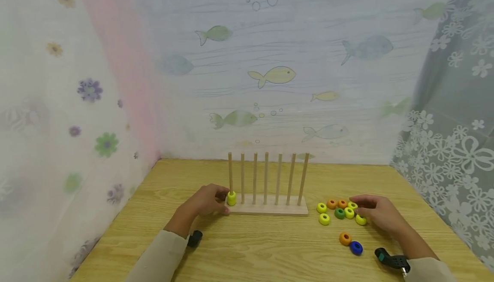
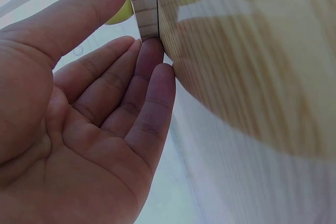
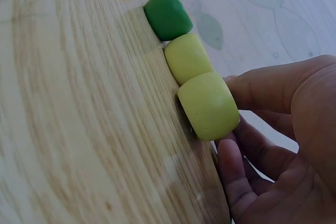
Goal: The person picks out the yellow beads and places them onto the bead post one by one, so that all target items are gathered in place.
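Gripping the left end of the peg rack (image 1: 266, 208), your left hand (image 1: 207, 200) has its thumb and bent fingertips set about the end of the base. Your right hand (image 1: 380, 214) is to the right of the rack, its thumb and fingers partly bent with a gap between them, around the far yellow bead (image 1: 352, 205); you cannot tell whether they pinch it. The near yellow bead (image 1: 360, 219) lies just beside your thumb. The rack thus touches your left hand and stands well apart from your right.

It is pale, plain wood: a flat rectangular base with seven slim upright pegs in a row. Yellow sits at the foot of the leftmost peg, though how many beads make it up is hard to tell. The loose beads are rounded rings with a hole through the middle. Right of the rack, alongside your right fingers, three more yellow ones, two orange beads (image 1: 331, 204) and a green bead (image 1: 339, 213) lie clustered; nearer you than the rack, a third orange one touches a blue bead (image 1: 356, 247).

Under the rack spreads a wood-grained table (image 1: 266, 247). Beyond it hangs a pale backdrop (image 1: 247, 50) printed with fish.
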`<action>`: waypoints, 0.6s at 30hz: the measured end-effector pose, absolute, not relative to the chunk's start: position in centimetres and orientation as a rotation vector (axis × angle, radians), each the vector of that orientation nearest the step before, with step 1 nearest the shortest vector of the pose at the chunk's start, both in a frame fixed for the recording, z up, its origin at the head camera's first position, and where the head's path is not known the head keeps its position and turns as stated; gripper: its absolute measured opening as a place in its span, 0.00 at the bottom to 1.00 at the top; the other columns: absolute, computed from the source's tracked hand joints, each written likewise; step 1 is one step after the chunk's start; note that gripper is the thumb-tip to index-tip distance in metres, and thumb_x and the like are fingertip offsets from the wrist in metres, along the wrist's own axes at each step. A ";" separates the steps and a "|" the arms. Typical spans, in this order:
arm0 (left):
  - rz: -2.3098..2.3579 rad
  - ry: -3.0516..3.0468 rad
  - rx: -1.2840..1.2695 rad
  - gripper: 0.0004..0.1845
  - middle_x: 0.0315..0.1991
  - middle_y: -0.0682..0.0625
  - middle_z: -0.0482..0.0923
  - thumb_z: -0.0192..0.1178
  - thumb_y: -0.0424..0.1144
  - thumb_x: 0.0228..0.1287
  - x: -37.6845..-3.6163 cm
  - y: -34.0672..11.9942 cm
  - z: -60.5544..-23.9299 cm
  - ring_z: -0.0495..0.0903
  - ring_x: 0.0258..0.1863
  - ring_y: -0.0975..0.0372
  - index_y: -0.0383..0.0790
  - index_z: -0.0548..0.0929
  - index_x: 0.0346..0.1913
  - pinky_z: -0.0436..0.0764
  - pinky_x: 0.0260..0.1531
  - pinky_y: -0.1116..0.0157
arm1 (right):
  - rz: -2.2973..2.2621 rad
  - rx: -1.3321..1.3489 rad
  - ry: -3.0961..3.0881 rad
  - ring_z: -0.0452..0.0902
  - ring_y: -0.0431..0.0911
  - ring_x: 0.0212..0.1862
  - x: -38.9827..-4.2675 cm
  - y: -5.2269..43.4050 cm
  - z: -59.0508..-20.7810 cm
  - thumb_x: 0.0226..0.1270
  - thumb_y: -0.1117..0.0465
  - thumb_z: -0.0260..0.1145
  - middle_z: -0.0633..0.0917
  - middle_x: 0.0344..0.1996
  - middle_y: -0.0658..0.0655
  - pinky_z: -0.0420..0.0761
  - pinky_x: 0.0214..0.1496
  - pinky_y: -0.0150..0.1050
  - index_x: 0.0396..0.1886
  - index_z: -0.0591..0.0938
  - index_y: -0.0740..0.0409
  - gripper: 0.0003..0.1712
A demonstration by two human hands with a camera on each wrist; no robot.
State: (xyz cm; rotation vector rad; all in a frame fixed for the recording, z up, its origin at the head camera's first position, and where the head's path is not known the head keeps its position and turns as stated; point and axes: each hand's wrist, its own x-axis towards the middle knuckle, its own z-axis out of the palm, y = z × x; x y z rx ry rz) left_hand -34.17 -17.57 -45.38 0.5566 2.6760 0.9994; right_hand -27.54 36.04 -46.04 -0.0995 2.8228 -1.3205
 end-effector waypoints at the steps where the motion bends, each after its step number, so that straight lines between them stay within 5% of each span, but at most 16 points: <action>1: 1.000 2.676 0.556 0.41 0.59 0.50 0.76 0.74 0.51 0.47 -34.2 -17.6 -45.4 0.75 0.58 0.54 0.46 0.72 0.66 0.74 0.56 0.51 | -1.312 -0.094 2.829 0.77 0.39 0.47 -27.6 36.0 -46.1 0.64 0.52 0.67 0.79 0.57 0.61 0.80 0.43 0.32 0.60 0.78 0.57 0.26; 18: 1.005 2.685 0.556 0.41 0.58 0.51 0.77 0.74 0.53 0.46 -33.6 -17.6 -45.5 0.76 0.56 0.55 0.46 0.72 0.66 0.75 0.55 0.52 | -1.204 -0.080 2.881 0.77 0.47 0.50 -27.3 36.1 -45.7 0.66 0.46 0.64 0.80 0.55 0.61 0.79 0.42 0.32 0.58 0.79 0.56 0.26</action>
